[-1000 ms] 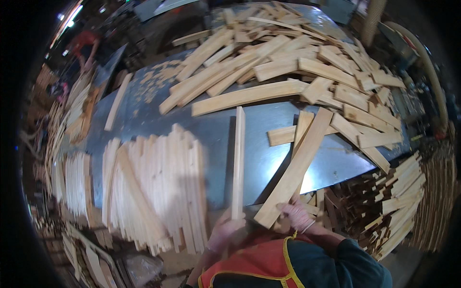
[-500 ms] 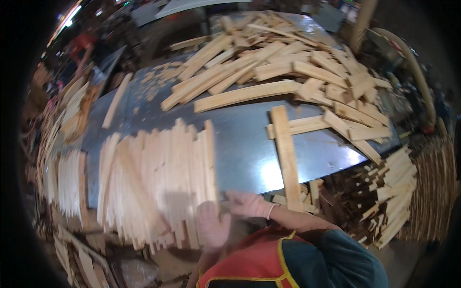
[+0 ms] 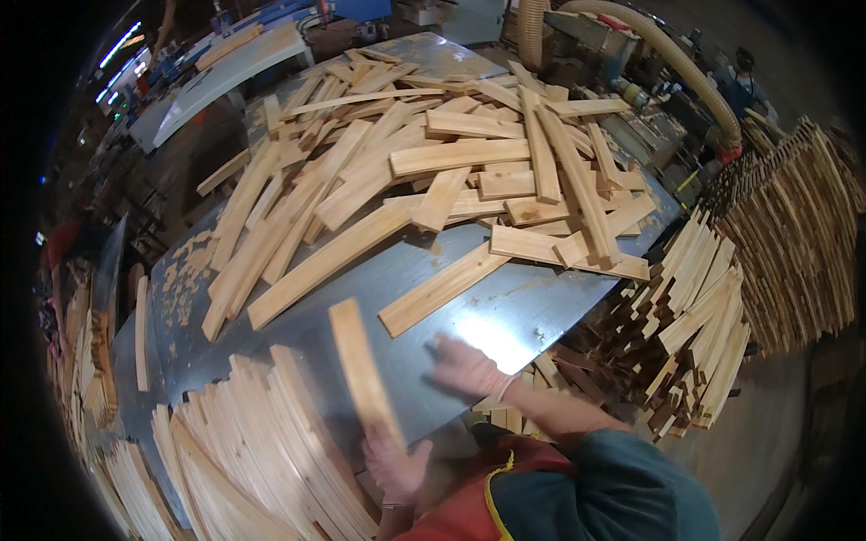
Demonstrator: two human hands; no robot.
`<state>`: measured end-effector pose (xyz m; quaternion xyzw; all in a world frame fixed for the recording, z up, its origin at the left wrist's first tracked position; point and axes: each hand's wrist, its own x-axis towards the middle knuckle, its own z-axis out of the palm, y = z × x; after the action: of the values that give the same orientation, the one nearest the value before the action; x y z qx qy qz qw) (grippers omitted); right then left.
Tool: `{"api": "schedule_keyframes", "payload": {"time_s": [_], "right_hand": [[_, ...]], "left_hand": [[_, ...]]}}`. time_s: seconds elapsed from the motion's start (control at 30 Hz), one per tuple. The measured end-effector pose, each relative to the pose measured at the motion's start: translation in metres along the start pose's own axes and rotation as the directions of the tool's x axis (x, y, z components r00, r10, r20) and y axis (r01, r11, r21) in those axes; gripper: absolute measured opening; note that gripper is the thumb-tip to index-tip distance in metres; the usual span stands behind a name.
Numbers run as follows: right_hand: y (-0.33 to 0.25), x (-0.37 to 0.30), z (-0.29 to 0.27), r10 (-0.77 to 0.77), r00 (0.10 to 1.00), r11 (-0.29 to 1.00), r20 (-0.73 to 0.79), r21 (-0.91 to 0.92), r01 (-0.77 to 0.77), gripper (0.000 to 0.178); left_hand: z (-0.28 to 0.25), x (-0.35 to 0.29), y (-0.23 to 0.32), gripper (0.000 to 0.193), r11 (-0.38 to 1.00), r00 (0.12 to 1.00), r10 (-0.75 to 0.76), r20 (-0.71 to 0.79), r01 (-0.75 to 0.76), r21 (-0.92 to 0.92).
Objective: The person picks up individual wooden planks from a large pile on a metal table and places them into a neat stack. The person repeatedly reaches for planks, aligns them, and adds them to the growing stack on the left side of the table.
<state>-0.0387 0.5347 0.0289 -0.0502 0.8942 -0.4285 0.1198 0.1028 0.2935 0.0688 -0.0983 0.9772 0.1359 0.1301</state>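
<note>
Pale wooden slat, flat, blurred, in left hand

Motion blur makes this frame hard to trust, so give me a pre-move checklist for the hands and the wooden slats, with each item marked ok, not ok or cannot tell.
1. Left hand grips the held slat at its near end: ok, though blurred.
2. Held slat is lifted off the sorted row of slats: cannot tell; it overlaps the row's edge.
3. Right hand is empty: ok; it spreads over the metal table with nothing in it.
4. A loose slat lies beyond the right hand: ok, apart from the fingers.
5. Jumbled pile stays on the table: ok.
6. Pieces overhanging the table's right edge: cannot tell how securely they rest.
</note>
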Motion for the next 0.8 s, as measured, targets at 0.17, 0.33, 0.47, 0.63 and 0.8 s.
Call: {"api": "schedule_keyframes", "payload": {"time_s": [0.17,0.33,0.47,0.63,0.8], "right_hand": [[0.087,0.03,-0.226,0.09,0.69,0.897,-0.718,-0.243,-0.369,0.081],[0.144,0.044,-0.344,0.5,0.551,0.59,-0.668,-0.202,-0.782,0.118],[0.157,0.068,-0.355,0.617,0.564,0.553,-0.549,-0.207,-0.807,0.119],[0.173,0.051,-0.317,0.526,0.786,0.83,-0.324,0.395,-0.393,0.094],[0.049,-0.044,-0.173,0.326,0.941,0.638,-0.087,0.755,-0.151,0.087]], "left_hand": [[0.035,0.021,-0.034,0.124,0.98,0.982,-0.188,-0.023,0.189,0.056],[0.034,0.036,-0.04,0.121,0.978,0.976,-0.208,-0.064,0.21,0.015],[0.026,0.043,-0.035,0.119,0.965,0.966,-0.26,0.012,0.259,0.035],[0.018,0.042,-0.042,0.111,0.97,0.971,-0.239,0.02,0.24,-0.033],[-0.014,0.03,-0.039,0.08,0.687,0.949,-0.301,0.094,0.285,-0.668]]}}
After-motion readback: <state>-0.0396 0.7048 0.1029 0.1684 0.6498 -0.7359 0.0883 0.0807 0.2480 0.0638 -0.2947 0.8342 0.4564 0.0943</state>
